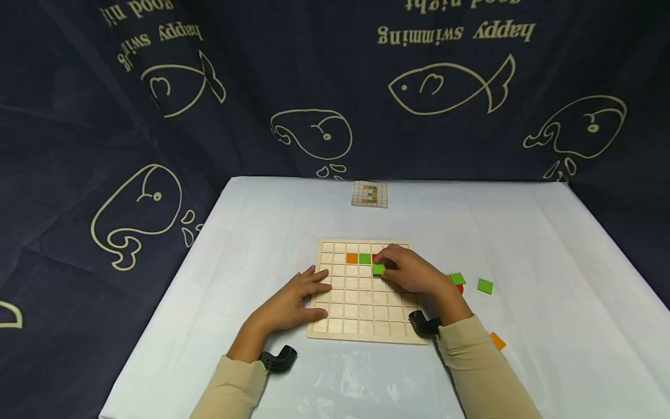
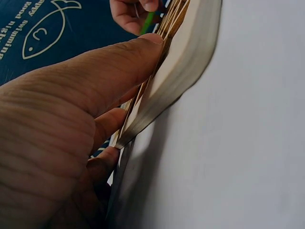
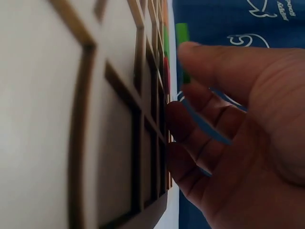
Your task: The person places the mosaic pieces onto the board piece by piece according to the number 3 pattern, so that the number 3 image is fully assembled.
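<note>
A person's right hand (image 1: 410, 270) pinched a green tile (image 1: 378, 269) above a wooden grid board (image 1: 352, 297) on a white-covered table, while the left hand (image 1: 298, 299) rested with spread, extended fingers along the board's left edge. The work appeared to be at an early stage: an orange tile (image 1: 352, 258), a second green tile (image 1: 364, 258) and a partly hidden red tile (image 1: 374, 258) sat side by side in the second row from the far edge, and most visible cells were bare. Left over to the right of the board were a small cluster, its top green piece (image 1: 458, 279) partly over a red piece (image 1: 460, 288), a separate green square (image 1: 485, 286) and an orange piece (image 1: 498, 341) beside the forearm. A small pattern card (image 1: 370, 194) lay beyond the board, its details too small to read surely. The pinched tile was gripped between thumb and fingertips, near the red tile; the right wrist view showed it tilted on edge, apart from the board's surface.
</note>
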### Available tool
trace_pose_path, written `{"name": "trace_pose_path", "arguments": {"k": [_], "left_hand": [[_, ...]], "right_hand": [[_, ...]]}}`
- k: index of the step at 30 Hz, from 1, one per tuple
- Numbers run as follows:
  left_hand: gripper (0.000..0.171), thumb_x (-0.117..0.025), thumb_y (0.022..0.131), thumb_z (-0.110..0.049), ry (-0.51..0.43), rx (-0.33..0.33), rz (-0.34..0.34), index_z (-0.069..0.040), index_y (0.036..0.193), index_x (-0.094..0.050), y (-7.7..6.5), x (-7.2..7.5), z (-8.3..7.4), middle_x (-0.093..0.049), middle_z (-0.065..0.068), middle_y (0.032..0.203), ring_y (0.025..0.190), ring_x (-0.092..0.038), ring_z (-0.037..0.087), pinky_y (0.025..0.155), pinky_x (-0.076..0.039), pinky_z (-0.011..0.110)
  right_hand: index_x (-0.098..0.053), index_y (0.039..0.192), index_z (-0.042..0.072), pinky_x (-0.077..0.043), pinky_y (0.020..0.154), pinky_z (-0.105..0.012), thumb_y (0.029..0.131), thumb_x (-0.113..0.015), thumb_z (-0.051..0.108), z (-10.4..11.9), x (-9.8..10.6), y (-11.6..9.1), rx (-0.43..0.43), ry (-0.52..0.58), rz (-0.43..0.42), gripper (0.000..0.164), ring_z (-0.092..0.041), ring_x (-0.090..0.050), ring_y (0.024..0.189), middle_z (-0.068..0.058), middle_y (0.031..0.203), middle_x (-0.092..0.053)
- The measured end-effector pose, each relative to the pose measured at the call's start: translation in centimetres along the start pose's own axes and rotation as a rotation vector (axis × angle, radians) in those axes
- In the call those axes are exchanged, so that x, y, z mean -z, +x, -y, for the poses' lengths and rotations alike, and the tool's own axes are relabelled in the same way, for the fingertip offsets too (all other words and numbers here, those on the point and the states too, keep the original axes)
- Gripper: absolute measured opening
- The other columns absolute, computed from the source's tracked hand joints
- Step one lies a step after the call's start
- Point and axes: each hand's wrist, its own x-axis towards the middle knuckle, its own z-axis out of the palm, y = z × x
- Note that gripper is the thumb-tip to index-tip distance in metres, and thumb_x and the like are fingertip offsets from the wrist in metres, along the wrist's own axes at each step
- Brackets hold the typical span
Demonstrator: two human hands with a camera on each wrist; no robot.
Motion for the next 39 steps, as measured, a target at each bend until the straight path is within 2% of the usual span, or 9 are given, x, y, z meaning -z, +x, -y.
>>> {"name": "trace_pose_path", "arguments": {"k": [13, 20, 26, 32, 39], "left_hand": [[0.054, -0.078, 0.087, -0.027, -0.012, 0.008, 0.004, -0.008, 0.135, -0.063, 0.0, 0.0, 0.0, -0.037, 0.005, 0.157, 0.15, -0.015, 0.027, 0.12, -0.009, 0.053], [0.053, -0.079, 0.086, -0.026, -0.02, 0.006, -0.002, -0.007, 0.134, -0.063, 0.0, 0.0, 0.0, -0.038, 0.006, 0.156, 0.15, -0.016, 0.028, 0.121, -0.009, 0.053], [0.053, -0.079, 0.086, -0.026, -0.02, 0.006, 0.0, -0.007, 0.133, -0.063, 0.1, 0.0, -0.1, -0.038, 0.006, 0.156, 0.15, -0.016, 0.028, 0.12, -0.009, 0.053], [0.054, -0.079, 0.086, -0.026, -0.003, 0.015, 0.003, -0.007, 0.134, -0.063, 0.0, 0.0, -0.1, -0.037, 0.005, 0.156, 0.15, -0.016, 0.028, 0.121, -0.01, 0.052], [0.055, -0.079, 0.086, -0.028, -0.009, 0.007, -0.006, -0.008, 0.134, -0.063, 0.0, 0.0, -0.1, -0.038, 0.006, 0.156, 0.15, -0.017, 0.029, 0.12, -0.01, 0.053]], "right_hand": [[-0.066, 0.116, 0.002, -0.046, 0.093, -0.045, 0.091, -0.064, -0.001, -0.1, -0.6, 0.2, 0.0, -0.072, -0.015, 0.025, -0.023, -0.055, 0.101, -0.008, 0.114, -0.061], [-0.066, 0.116, 0.002, -0.046, 0.09, -0.043, 0.091, -0.065, 0.001, 0.2, -0.5, 0.2, -0.02, -0.078, -0.012, 0.026, -0.021, -0.053, 0.097, -0.007, 0.112, -0.06], [-0.066, 0.117, 0.002, -0.046, 0.093, -0.045, 0.091, -0.065, 0.001, 0.4, -0.2, 0.1, -0.032, -0.057, -0.006, 0.026, -0.023, -0.054, 0.101, -0.008, 0.113, -0.06], [-0.064, 0.119, 0.003, -0.048, 0.092, -0.046, 0.093, -0.064, 0.003, 0.0, 0.9, -0.4, -0.051, -0.016, -0.044, 0.026, -0.025, -0.057, 0.104, -0.008, 0.114, -0.062], [-0.062, 0.123, 0.001, -0.049, 0.084, -0.046, 0.097, -0.061, 0.006, -1.1, 3.7, -2.4, -0.123, -0.013, -0.115, 0.026, -0.029, -0.057, 0.103, -0.013, 0.114, -0.061]]}}
